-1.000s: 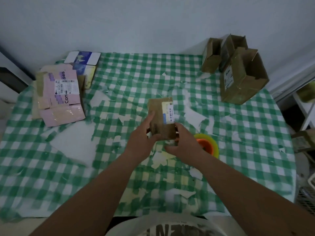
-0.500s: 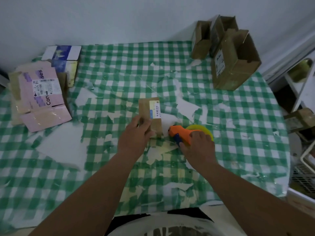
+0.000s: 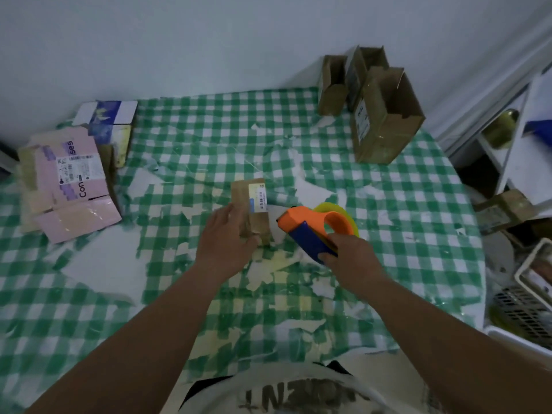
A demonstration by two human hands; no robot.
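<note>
On checked tablecloth (image 3: 388,204), left grip (image 3: 224,243) holds half-covered box (image 3: 249,198), right grip (image 3: 349,258) clasps tape dispenser (image 3: 310,228)

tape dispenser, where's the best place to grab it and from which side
Grip the blue handle of the tape dispenser from its near end, as the right hand does: the handle is the long narrow part, while the orange nose points at the small brown box held by the left hand.
</note>
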